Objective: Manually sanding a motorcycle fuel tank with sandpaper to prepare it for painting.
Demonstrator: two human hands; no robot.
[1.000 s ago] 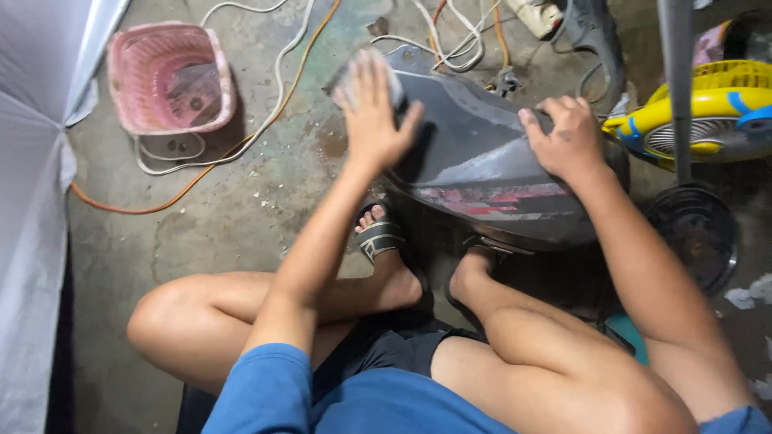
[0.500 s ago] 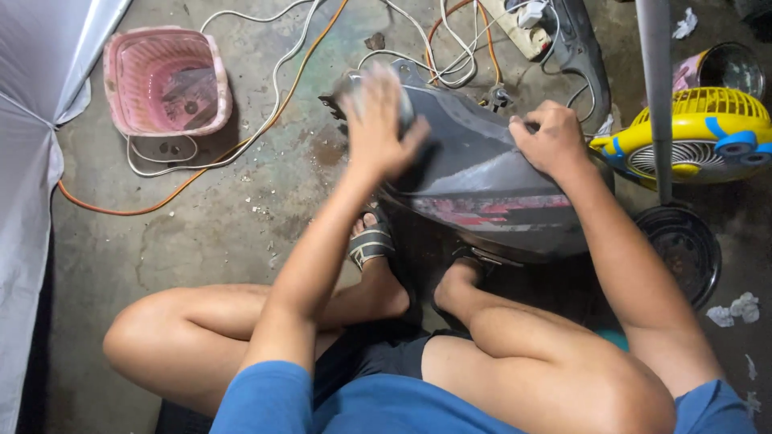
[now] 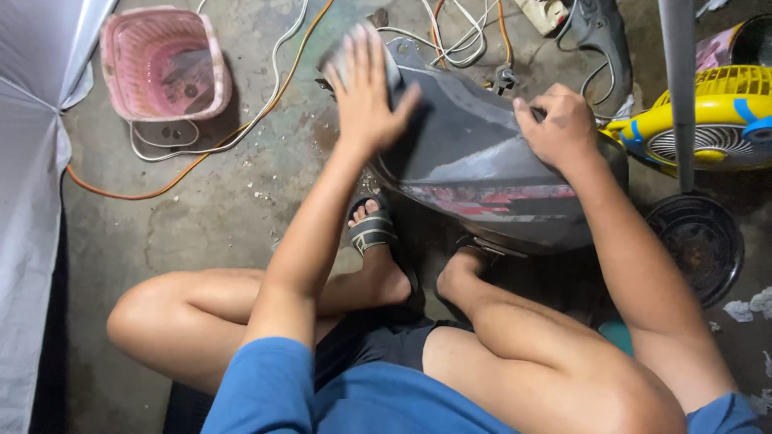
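A person seated on a stained concrete floor (image 3: 217, 217) works on a dark grey motorcycle body panel (image 3: 474, 161) propped between the sandalled feet. The left hand (image 3: 366, 92) lies flat, fingers spread, pressing a small grey sanding pad (image 3: 342, 56) against the panel's upper left edge; the right hand (image 3: 563, 128) is clenched over the panel's right side, steadying it. A pink plastic basket (image 3: 165, 64) sits well apart at upper left, with white and orange cables (image 3: 241, 128) looping past it. A yellow fan (image 3: 712, 120) stands just beside the panel on the right. The panel rests only on the feet and one grip, so a hard push from the flat hand could tip it or slide it onto the nearby cables.
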